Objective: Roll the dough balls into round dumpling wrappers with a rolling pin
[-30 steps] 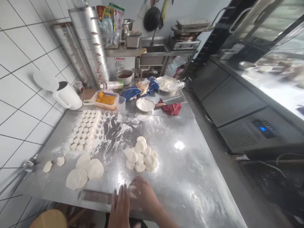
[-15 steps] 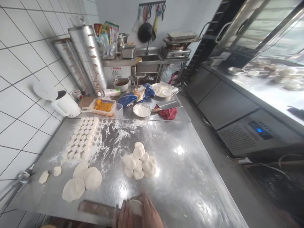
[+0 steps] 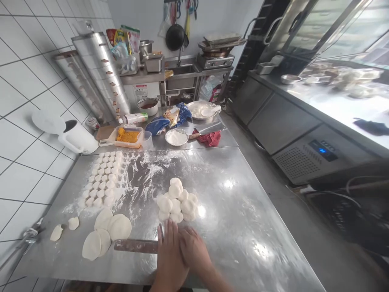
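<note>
My left hand (image 3: 172, 247) lies flat with outstretched fingers across a brown rolling pin (image 3: 136, 246), which sticks out to the left. My right hand (image 3: 193, 247) presses close against it, its fingers bent and drawn together; what lies beneath them is hidden. Just beyond my fingertips, pale dough rounds (image 3: 176, 207) are heaped together. To the left, several flattened dough discs (image 3: 120, 227) overlap one another. Small dough pieces (image 3: 103, 178) stand in rows on floured metal farther back. Two thin dough scraps (image 3: 73, 223) rest near the left edge.
At the table's back stand a tub of orange filling (image 3: 127, 136), a bowl of white powder (image 3: 176, 138), blue packets (image 3: 158, 125) and a red cloth (image 3: 209, 138) by a knife. A white jug (image 3: 79, 140) is by the tiled wall. A steel counter (image 3: 294, 121) runs along the right.
Both my hands have moved forward along the table and closer together, and the rolling pin has gone forward with them. The dough disc that showed between my hands is now covered.
</note>
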`<state>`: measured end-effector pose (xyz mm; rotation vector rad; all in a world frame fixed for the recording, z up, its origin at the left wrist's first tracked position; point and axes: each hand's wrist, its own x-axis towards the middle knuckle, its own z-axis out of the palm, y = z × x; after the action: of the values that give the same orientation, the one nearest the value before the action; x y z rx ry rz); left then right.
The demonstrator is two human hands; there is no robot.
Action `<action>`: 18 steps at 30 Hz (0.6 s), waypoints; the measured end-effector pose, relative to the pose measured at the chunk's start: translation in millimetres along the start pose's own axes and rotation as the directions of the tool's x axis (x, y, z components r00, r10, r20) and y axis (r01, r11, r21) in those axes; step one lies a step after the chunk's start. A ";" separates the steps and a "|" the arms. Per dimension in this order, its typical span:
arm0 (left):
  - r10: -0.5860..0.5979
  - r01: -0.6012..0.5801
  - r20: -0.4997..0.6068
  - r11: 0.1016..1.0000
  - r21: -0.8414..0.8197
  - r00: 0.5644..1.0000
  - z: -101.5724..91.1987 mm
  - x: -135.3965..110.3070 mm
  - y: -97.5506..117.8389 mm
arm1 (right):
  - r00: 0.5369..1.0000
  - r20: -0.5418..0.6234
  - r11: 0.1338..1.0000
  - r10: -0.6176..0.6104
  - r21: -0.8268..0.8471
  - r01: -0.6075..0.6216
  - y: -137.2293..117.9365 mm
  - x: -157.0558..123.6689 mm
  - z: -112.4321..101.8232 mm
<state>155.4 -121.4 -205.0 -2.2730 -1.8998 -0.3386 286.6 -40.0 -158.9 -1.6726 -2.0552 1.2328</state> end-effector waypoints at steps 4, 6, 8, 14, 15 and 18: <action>0.010 -0.006 -0.282 1.000 0.015 0.959 3.4 -18.4 6.1 | 0.999 -0.020 0.999 0.031 0.042 -0.030 8.2 -11.6 -0.8; 0.030 -0.018 -0.342 0.999 0.039 0.939 6.7 -19.8 5.5 | 0.999 -0.017 0.997 0.029 0.065 -0.028 13.8 -20.1 1.2; 0.022 -0.017 -0.250 1.000 0.021 0.968 9.4 -9.1 3.9 | 0.999 -0.024 0.998 0.035 0.054 -0.034 16.4 -17.9 2.1; 0.052 -0.049 -0.277 0.999 0.019 0.960 7.5 -7.6 13.6 | 0.999 -0.014 0.997 0.039 0.073 -0.038 11.1 -4.9 -8.5; 0.063 -0.055 -0.351 0.998 0.035 0.934 7.0 -12.5 15.6 | 0.998 -0.024 0.995 0.056 0.083 -0.054 11.1 -10.2 -9.1; 0.066 -0.063 -0.358 0.998 0.020 0.931 6.3 -13.2 15.9 | 0.997 -0.046 0.994 0.066 0.088 -0.061 12.3 -21.2 -7.0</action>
<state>169.3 -135.1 -214.3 -2.0855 -1.6346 -0.6828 306.7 -55.6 -156.4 -1.7232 -1.9064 1.2690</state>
